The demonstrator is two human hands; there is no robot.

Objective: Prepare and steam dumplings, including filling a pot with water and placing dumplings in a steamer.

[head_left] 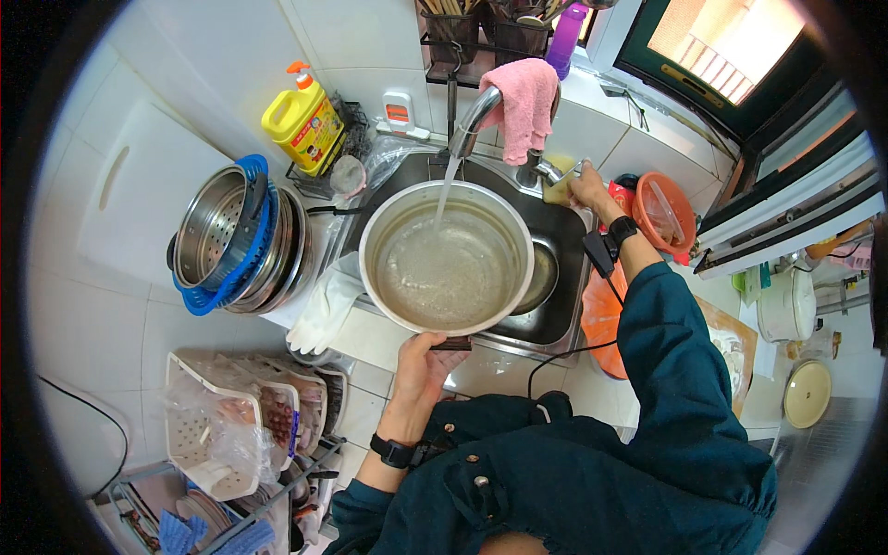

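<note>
Below me a large steel pot (367, 268) sits over a steel sink (564, 296), partly filled with clear water as a stream (445, 191) runs into it from the curved faucet (467, 129). A pink cloth (523, 106) is draped over the spout. My left hand (425, 375) is closed on the pot's dark handle (453, 342) at the near side. At the back right, my right hand (589, 190) grips the faucet's lever (569, 171), beside a yellowish sponge-like item (555, 192). White rubber gloves (319, 314) lie left of the pot.
Stacked bowls and colanders (208, 227) stand left, below a yellow soap bottle (301, 125). White baskets (213, 416) sit lower left. An orange basin (606, 324), red bowl (675, 203) and wooden board (740, 314) are at right, beside an open window (768, 222).
</note>
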